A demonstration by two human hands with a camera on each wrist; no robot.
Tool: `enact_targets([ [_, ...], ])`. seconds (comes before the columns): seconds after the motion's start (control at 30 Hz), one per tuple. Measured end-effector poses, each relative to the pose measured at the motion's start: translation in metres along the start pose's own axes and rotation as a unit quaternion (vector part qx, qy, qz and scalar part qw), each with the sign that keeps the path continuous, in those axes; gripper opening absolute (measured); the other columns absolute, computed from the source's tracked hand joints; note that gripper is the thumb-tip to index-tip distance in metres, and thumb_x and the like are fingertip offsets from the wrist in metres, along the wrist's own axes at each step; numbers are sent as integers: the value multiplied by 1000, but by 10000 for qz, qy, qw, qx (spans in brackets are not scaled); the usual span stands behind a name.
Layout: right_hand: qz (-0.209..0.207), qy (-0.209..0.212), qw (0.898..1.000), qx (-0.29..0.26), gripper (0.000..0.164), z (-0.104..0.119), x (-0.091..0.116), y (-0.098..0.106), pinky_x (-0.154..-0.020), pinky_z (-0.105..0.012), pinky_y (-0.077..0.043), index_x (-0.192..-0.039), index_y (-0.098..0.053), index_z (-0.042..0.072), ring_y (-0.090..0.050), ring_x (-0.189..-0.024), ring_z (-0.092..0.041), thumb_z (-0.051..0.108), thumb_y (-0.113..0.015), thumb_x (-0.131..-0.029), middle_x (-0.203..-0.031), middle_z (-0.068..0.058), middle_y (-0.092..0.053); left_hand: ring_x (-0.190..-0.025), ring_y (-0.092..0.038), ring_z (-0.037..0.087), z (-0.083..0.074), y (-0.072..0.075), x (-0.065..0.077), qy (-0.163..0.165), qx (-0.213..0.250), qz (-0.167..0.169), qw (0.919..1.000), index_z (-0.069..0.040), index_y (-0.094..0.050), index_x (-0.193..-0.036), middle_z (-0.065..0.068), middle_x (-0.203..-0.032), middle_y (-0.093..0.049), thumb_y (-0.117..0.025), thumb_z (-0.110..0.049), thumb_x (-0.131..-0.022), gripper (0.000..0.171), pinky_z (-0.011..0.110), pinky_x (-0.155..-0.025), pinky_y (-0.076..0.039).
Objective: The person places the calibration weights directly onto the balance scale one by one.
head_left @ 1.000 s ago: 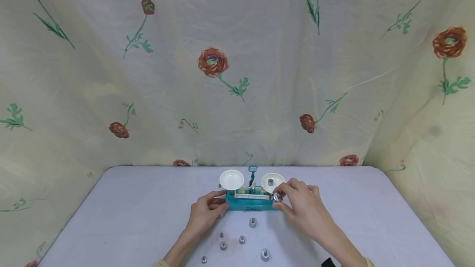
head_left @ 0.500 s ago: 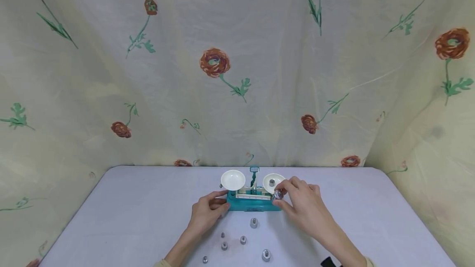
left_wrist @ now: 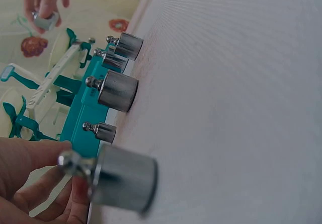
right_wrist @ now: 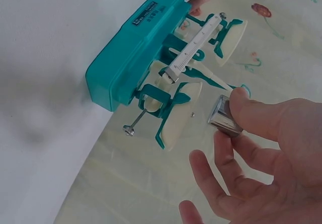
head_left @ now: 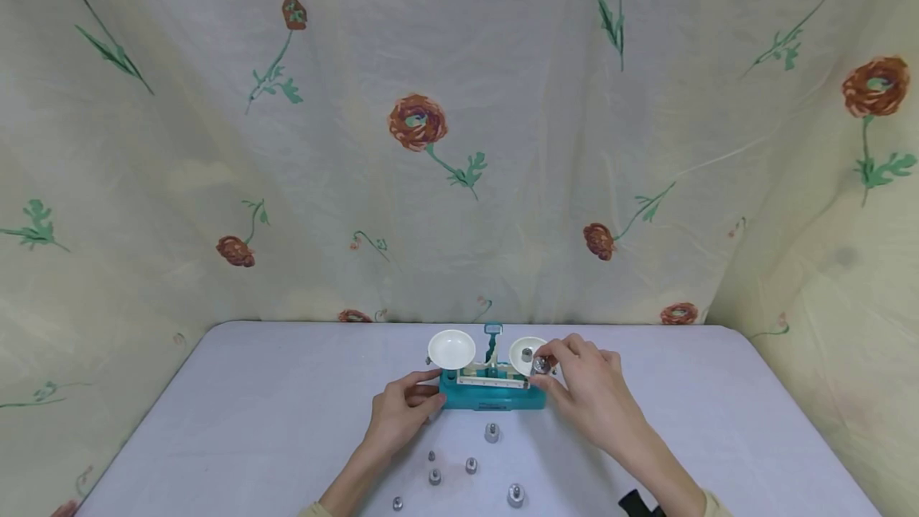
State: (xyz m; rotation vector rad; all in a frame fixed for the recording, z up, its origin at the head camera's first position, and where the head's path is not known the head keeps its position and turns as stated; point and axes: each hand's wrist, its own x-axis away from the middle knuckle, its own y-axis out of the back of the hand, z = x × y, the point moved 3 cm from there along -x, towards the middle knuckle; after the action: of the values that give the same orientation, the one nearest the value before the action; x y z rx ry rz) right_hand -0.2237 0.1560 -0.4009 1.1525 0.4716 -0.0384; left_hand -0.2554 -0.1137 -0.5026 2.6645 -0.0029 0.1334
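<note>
A teal balance scale (head_left: 491, 397) with two white pans stands toward the back of the table. My left hand (head_left: 400, 415) holds the left end of its base, thumb at the front. Between thumb and fingers, my right hand (head_left: 592, 397) pinches a shiny metal weight (right_wrist: 225, 117) at the near edge of the right pan (head_left: 518, 363). In the right wrist view this weight hangs above the pan, apart from it. Another small weight (head_left: 527, 354) stands in that pan. The left pan (head_left: 451, 349) shows only its bare white inside.
Several knobbed metal weights stand on the table in front of the scale, among them a larger one (head_left: 515, 495) and one close to the base (head_left: 491, 432). Behind the table (head_left: 251, 405) hangs a flowered curtain (head_left: 323, 142).
My right hand has lifted the weight slightly, from in front of the right pan to over its near edge. The left hand stays on the base. The head view has shifted slightly.
</note>
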Motion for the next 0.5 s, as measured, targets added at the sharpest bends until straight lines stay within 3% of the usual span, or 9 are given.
enact_targets([
  [0.27,-116,71,9999,-25,25,-3,-3,0,-93,-61,-49,-109,-75,17,-60,-88,-19,27,-87,-90,-99,-3,-70,-88,-74,12,1,0,0,10,-48,-24,10000,-15,-71,-140,13,-119,-80,-80,-19,-97,44,27,-71,-64],
  [0.5,-66,-109,9999,-83,27,-9,-8,-4,-94,-61,-47,-113,-76,13,-62,-92,-23,24,-87,-91,-103,-6,-70,-89,-75,12,0,0,-1,-8,-35,-4,10000,-15,-71,-141,13,-119,-80,-80,-18,-97,45,28,-71,-64],
])
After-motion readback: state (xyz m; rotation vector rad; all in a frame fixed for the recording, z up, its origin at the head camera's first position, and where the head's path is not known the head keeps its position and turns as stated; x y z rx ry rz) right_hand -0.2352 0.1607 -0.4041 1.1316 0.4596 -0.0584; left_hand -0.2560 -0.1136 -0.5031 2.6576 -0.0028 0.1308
